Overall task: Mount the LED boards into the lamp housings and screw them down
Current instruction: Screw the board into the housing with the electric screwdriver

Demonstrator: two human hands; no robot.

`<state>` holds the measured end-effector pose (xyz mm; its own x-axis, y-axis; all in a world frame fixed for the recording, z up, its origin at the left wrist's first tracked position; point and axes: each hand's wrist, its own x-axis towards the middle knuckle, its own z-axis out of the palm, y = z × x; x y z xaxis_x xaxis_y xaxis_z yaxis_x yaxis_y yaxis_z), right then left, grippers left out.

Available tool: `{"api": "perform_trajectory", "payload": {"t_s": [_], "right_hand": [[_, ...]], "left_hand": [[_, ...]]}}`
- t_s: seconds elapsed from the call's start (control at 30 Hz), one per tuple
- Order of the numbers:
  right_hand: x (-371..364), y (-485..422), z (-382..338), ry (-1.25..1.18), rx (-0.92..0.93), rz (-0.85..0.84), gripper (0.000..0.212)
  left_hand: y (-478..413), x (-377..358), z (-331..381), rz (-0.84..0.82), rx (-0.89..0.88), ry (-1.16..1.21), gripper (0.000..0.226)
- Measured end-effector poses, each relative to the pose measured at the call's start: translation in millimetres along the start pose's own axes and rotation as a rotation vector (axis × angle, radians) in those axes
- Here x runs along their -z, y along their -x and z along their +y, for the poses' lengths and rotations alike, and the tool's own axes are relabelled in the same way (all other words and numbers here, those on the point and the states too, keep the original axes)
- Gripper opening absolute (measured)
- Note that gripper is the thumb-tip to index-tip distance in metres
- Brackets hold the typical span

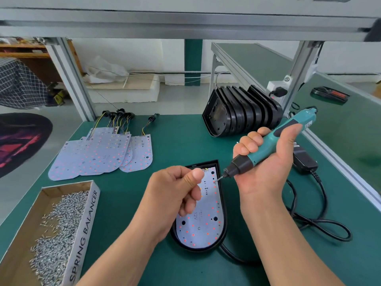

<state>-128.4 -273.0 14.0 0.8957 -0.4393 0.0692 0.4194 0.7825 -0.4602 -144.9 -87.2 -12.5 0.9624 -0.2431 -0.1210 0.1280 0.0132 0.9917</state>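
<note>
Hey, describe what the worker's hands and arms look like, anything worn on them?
Both are bare: the left hand and right hand wear no gloves, and no rings, watch or bands show. The left forearm and right forearm carry no sleeves within the frame.

Two readable markings on the bench

"SPRING BALANCER" runs in black capitals along the white side wall of the cardboard box; "12V" is printed on the LED board. The screwdriver label is too blurred to read.

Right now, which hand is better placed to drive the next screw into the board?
Right. The right hand grips the screwdriver, its tip at the right edge of the LED board; the left hand holds no driver.
</note>
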Motion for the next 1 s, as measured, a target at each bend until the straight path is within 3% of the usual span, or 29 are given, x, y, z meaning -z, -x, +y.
{"api": "perform_trajectory", "payload": {"t_s": [0.23, 0.5, 0.57, 0.63, 0.83, 1.0], "right_hand": [[-2.8, 1.8, 1.1, 0.007, 0.0, 0.0, 0.057], [-0.6, 2.7, 5.1, 0.048, 0.005, -0.024, 0.056], [-0.3, 2.9, 6.7, 0.06, 0.006, -0.027, 0.056], [-0.3, 2.9, 7.1, 0.066, 0.005, -0.028, 0.055], [-0.5, 2.6, 5.2, 0.071, 0.013, -0.022, 0.055], [-1.8, 3.6, 5.0, 0.062, 0.009, -0.032, 0.055]], "left_hand": [[5.0, 4.2, 3.9, -0.183, 0.224, 0.382, 0.024], [6.6, 2.2, 2.7, -0.343, 0.251, 0.367, 0.018], [7.2, 2.1, 2.4, -0.349, 0.246, 0.351, 0.023], [8.0, 0.9, 1.2, -0.341, 0.231, 0.329, 0.014], [5.5, 1.5, 1.8, -0.126, 0.105, 0.114, 0.009], [5.1, 3.6, 4.8, -0.161, 0.159, 0.229, 0.023]]}}
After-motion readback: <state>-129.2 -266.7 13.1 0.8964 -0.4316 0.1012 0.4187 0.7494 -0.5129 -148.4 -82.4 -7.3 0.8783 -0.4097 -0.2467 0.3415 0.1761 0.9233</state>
